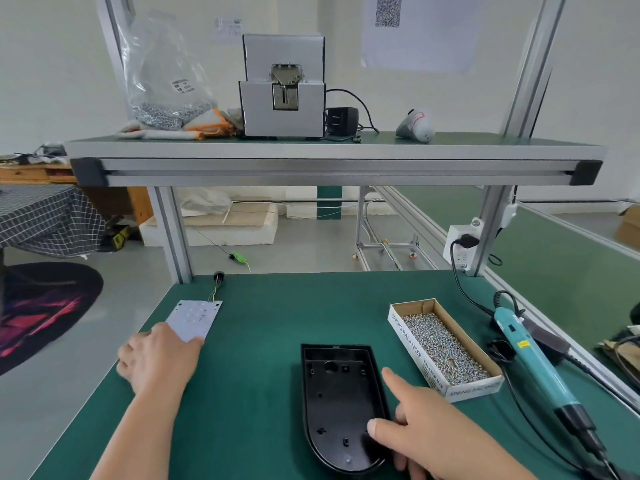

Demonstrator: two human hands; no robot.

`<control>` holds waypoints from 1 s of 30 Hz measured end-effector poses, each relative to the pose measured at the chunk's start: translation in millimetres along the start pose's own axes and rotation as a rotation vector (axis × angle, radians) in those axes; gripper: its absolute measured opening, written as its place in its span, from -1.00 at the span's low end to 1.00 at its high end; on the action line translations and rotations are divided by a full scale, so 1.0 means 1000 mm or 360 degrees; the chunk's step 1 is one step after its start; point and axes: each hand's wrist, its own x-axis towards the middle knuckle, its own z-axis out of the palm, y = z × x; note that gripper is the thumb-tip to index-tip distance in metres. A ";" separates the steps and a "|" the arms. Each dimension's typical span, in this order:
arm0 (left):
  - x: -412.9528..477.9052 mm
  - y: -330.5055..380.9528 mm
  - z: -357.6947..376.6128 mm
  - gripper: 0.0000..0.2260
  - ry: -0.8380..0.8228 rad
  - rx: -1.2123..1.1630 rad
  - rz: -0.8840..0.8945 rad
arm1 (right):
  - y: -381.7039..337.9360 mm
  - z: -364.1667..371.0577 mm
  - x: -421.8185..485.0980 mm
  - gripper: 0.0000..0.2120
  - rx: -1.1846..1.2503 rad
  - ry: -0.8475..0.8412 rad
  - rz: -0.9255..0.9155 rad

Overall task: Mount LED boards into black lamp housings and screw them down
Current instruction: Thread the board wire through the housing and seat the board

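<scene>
— One black lamp housing only is on the green mat, yes? How much is done with it?

— None of the mounting, as I judge. The housing lies open side up and it is bare inside. I see only its posts and holes, no board and no screws in it. The right hand holds it at the near right wall: the thumb is inside, and the index finger stretches along the outside.

— And the LED board?

— The LED board lies flat on the mat, well apart from the housing, to its far left. Some thin wires go away from its far edge. The left hand rests on the board's near corner. Whether the fingers pinch it or only press on it, I cannot tell, because the back of the hand hides them.

— So what is left?

— Almost all, I think: bring the board to the housing, seat it, then drive the screws. The cardboard box of screws stands just right of the housing. The blue electric screwdriver lies further right, beyond the box, and no hand touches it.
</scene>
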 end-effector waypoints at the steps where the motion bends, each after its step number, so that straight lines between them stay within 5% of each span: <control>1: -0.001 0.003 -0.001 -0.51 -0.0030 -0.0005 -0.0014 | 0.002 -0.001 0.000 -0.02 0.0025 0.0021 0.0004; 7: 0.004 0.003 -0.002 -0.61 -0.0122 0.0032 0.0017 | 0.013 -0.007 0.003 -0.06 -0.0035 0.0170 -0.0020; 10: 0.008 -0.001 -0.001 -0.67 -0.0158 0.0027 0.0045 | 0.015 -0.009 0.008 -0.14 -0.0294 0.0466 -0.0081; 15: 0.013 -0.004 0.000 -0.42 -0.0230 -0.0147 0.0133 | -0.009 -0.008 0.029 -0.49 -0.0285 0.0782 -0.0283; 20: 0.013 -0.006 -0.007 -0.25 -0.0387 -0.0199 0.0190 | -0.044 0.000 0.069 -0.61 -0.0095 0.0665 -0.0433; 26: 0.010 -0.015 -0.011 -0.33 -0.0588 -0.0250 0.0499 | -0.102 0.006 0.135 -0.85 -0.0246 0.0562 -0.0554; 30: 0.012 -0.024 -0.010 -0.44 -0.0651 -0.0357 0.0696 | -0.141 0.011 0.174 -0.59 -0.0270 0.0353 -0.0490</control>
